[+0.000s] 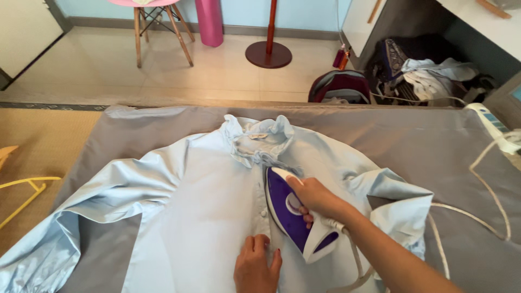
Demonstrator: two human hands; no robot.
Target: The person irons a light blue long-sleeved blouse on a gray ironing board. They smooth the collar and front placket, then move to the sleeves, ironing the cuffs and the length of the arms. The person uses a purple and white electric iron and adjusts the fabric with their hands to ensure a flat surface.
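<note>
Only the one head view here, looking straight down at the work. A pale blue shirt [206,201] with a ruffled collar [259,142] is spread flat on a grey cover sheet [412,141], collar toward the far edge and sleeves splayed out to both sides.

The right hand [317,198] is wrapped shut around the handle of a purple and white iron [293,214]. The iron sits on the shirt just right of the button line, a little inward from the near edge. Its long axis runs near-to-far with a slight lean: pointed tip toward the collar, heel toward the person. A white cord [477,217] trails off toward the right edge of the sheet.

The left hand [256,266] is pressed flat on the fabric, fingers together, holding nothing. It's at the near edge, just left of the iron's heel and close beside it, so it's the hand nearer the placket.

Materials: the shirt looks smooth and thin with a slight sheen, gathered at collar and cuffs; the sheet is matte; the iron is hard glossy plastic. A yellow hanger [24,190] lies past the left edge on a woven mat.
</note>
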